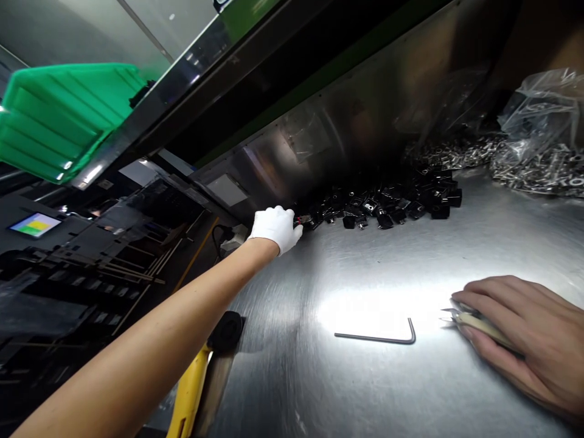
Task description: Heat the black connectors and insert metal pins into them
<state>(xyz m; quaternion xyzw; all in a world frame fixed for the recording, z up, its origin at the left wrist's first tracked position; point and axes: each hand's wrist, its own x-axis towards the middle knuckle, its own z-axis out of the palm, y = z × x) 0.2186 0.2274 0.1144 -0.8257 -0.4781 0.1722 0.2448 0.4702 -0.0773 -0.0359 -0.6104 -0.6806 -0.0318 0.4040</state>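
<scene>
My left hand [276, 228], in a white glove, reaches far out to the left end of a heap of small black parts with metal fittings [383, 204]. Its fingers are curled, and a small piece with red and metal shows beside them; what they grip is hidden. At the lower right, my bare right hand [524, 331] is closed around small cutting pliers [477, 322] with cream handles, their pointed jaws slightly apart and facing left. An L-shaped hex key [376, 337] lies on the metal table just left of the jaws.
Plastic bags of small silvery metal parts [538, 164] stand at the back right. A yellow-handled tool with a black head [191, 383] lies at the table's left edge. Above, a shelf [191, 79] carries a green bin [68, 118]. A lit screen [35, 224] is at the far left.
</scene>
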